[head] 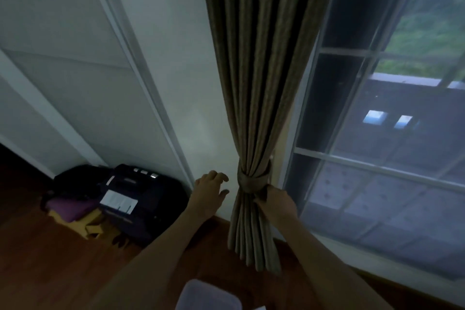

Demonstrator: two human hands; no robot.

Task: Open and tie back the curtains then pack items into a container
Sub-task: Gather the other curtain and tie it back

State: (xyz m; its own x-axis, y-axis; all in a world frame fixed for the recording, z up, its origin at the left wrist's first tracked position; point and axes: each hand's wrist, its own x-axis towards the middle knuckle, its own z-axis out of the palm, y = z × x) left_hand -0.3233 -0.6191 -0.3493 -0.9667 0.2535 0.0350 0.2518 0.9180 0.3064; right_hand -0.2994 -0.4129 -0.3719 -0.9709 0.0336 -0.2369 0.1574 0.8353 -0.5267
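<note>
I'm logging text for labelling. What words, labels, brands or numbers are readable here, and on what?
Nothing can be read.
White tag on the dark bag: printed lines, too blurred to read.
Pale patches on the bag's top: too small to tell.
Curtain, container: no writing visible.

No legible text here. We see a white tag (118,201) on the dark suitcase (156,191), but its print is too blurred to read.

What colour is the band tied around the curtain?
The band is olive-brown, matching the curtain; the head view shows it.
</note>
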